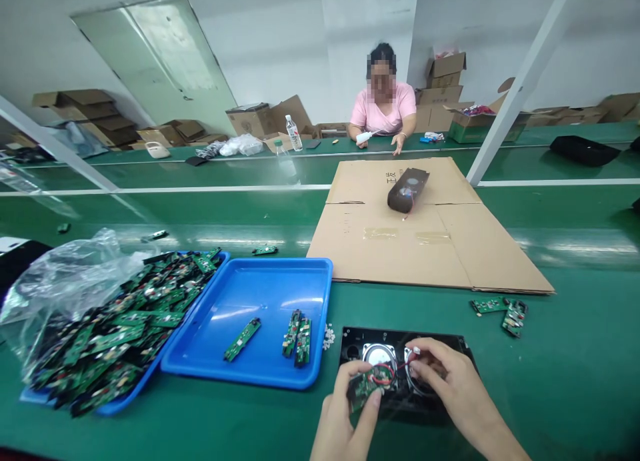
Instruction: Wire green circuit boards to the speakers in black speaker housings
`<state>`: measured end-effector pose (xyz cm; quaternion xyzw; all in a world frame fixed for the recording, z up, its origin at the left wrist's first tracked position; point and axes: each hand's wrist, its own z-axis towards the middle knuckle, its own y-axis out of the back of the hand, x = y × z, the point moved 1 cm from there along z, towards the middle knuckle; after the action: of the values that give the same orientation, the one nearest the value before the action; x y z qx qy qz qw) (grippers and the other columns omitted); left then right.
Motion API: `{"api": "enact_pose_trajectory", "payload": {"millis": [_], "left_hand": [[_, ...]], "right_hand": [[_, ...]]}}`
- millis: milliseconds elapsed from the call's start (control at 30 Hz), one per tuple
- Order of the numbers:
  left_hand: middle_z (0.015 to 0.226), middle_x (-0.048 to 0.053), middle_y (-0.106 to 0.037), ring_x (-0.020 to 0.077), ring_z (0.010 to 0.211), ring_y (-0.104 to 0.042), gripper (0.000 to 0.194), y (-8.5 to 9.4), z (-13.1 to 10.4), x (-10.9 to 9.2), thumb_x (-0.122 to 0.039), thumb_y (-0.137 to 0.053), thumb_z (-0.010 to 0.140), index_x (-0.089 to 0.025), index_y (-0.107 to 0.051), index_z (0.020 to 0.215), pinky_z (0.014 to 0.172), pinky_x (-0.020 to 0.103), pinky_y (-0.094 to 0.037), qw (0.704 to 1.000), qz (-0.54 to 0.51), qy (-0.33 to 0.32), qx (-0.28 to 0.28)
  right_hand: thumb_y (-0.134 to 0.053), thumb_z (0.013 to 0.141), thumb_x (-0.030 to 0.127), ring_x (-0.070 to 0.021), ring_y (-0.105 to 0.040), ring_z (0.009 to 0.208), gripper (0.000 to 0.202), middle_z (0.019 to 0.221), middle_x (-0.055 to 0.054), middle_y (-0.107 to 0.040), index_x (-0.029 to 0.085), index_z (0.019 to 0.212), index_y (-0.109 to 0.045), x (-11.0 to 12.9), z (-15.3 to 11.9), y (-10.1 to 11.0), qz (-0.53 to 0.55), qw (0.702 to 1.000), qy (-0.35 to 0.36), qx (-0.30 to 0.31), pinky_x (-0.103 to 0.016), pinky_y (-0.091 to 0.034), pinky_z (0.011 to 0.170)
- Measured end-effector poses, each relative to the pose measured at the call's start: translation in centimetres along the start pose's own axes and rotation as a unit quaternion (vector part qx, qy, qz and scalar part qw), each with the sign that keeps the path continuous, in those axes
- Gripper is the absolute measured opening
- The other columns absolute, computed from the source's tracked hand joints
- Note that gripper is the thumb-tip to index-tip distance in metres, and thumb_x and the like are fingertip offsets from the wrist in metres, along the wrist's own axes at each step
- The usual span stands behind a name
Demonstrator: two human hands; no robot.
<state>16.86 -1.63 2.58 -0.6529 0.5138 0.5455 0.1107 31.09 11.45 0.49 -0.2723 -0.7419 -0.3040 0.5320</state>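
My left hand (349, 411) grips a small green circuit board (361, 389) by its edges, thumb and fingers closed on it. Between the fingertips of my right hand (443, 374) is a small white wire connector (416, 350). Red and dark wires (384, 373) run from near the board toward it. Both hands are above a black speaker housing (357, 341) lying on the green table, with two round silver-rimmed speakers (379, 354) inside. My hands hide part of the right speaker and the housing's front.
A blue tray (280, 269) with a few boards stands left, beside a heaped pile of circuit boards (145, 321) and a plastic bag (75, 274). Two boards (514, 318) lie at right. Cardboard (400, 248) bears another black housing (409, 189). A person in pink (384, 108) sits opposite.
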Motion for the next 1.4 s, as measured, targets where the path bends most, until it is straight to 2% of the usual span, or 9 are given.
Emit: {"api": "enact_pose_trajectory", "payload": {"millis": [167,367,500,700,833,967,1067,1200,1400], "left_hand": [[0.086,0.002,-0.074,0.0243,0.074,-0.066,0.031,-0.4,0.1,0.2,-0.048,-0.053,0.073,-0.027,-0.054,0.096,0.073,0.034,-0.049,1.000,-0.021,-0.023,-0.002],[0.082,0.001,-0.075,0.0223,0.071,-0.066,0.029,-0.7,0.1,-0.1,-0.046,-0.051,0.074,-0.026,-0.055,0.095,0.068,0.030,-0.049,0.999,-0.014,-0.045,-0.019],[0.084,0.002,-0.075,0.0211,0.073,-0.068,0.028,-0.6,0.1,-0.4,-0.044,-0.052,0.074,-0.025,-0.055,0.094,0.068,0.027,-0.050,0.996,-0.051,-0.064,-0.018],[0.078,0.000,-0.074,0.0202,0.068,-0.068,0.027,-0.2,0.3,-0.5,-0.043,-0.054,0.073,-0.025,-0.056,0.093,0.065,0.027,-0.052,0.998,-0.024,-0.043,-0.031],[0.082,0.002,-0.076,0.0208,0.073,-0.071,0.027,-0.5,0.3,-0.7,-0.040,-0.055,0.072,-0.024,-0.054,0.095,0.068,0.027,-0.056,0.997,-0.069,-0.038,-0.025],[0.085,0.003,-0.077,0.0220,0.079,-0.073,0.028,-0.4,0.3,-0.9,-0.038,-0.055,0.075,-0.024,-0.051,0.100,0.070,0.028,-0.058,0.996,-0.085,-0.022,-0.005],[0.082,0.003,-0.075,0.0199,0.076,-0.072,0.024,-0.1,0.3,-1.1,-0.032,-0.051,0.078,-0.023,-0.050,0.101,0.071,0.026,-0.056,0.999,-0.036,-0.030,0.018],[0.085,0.006,-0.073,0.0213,0.077,-0.070,0.025,0.3,0.5,-0.9,-0.030,-0.046,0.082,-0.022,-0.051,0.105,0.070,0.028,-0.053,0.997,0.050,-0.032,0.039],[0.084,0.006,-0.073,0.0217,0.072,-0.070,0.021,0.4,0.6,-1.3,-0.028,-0.046,0.083,-0.022,-0.050,0.103,0.064,0.027,-0.052,0.996,0.033,-0.039,0.077]], "right_hand": [[-0.054,0.081,0.043,-0.0163,-0.051,0.075,0.024,0.082,-0.003,-0.059,0.022,0.077,-0.065,1.3,0.2,0.2,-0.092,0.994,0.023,0.048,-0.028,-0.040,0.068],[-0.059,0.075,0.043,-0.0155,-0.048,0.075,0.023,0.080,-0.001,-0.052,0.020,0.076,-0.063,2.1,0.1,-1.0,-0.008,0.997,-0.002,0.073,-0.028,-0.038,0.072],[-0.058,0.078,0.043,-0.0152,-0.048,0.079,0.023,0.084,-0.001,-0.054,0.021,0.078,-0.063,2.2,0.3,-1.3,-0.022,0.996,0.018,0.088,-0.027,-0.036,0.073],[-0.066,0.067,0.040,-0.0104,-0.036,0.056,0.022,0.060,0.003,-0.048,0.018,0.074,-0.068,1.9,1.0,-1.8,0.003,0.994,-0.040,0.102,-0.024,-0.030,0.056],[-0.064,0.073,0.048,-0.0112,-0.049,0.062,0.030,0.089,-0.005,-0.063,0.018,0.073,-0.070,1.5,0.8,-1.9,0.054,0.996,0.024,0.068,-0.026,-0.040,0.061],[-0.062,0.078,0.049,-0.0150,-0.057,0.066,0.031,0.076,-0.004,-0.065,0.019,0.085,-0.069,1.0,0.2,-1.8,0.030,0.998,0.026,0.041,-0.025,-0.045,0.060],[-0.054,0.088,0.041,-0.0162,-0.060,0.074,0.026,0.080,-0.004,-0.065,0.021,0.081,-0.068,0.8,-0.1,-1.9,-0.064,0.990,0.124,0.025,-0.026,-0.047,0.066],[-0.045,0.094,0.025,-0.0129,-0.057,0.074,0.019,0.080,-0.002,-0.061,0.022,0.084,-0.061,0.5,-0.5,-2.5,-0.163,0.948,0.274,0.002,-0.023,-0.047,0.066],[-0.045,0.093,0.012,-0.0118,-0.055,0.073,0.014,0.082,-0.002,-0.060,0.021,0.093,-0.056,0.1,-0.8,-2.9,-0.234,0.897,0.374,-0.025,-0.022,-0.048,0.065]]}}
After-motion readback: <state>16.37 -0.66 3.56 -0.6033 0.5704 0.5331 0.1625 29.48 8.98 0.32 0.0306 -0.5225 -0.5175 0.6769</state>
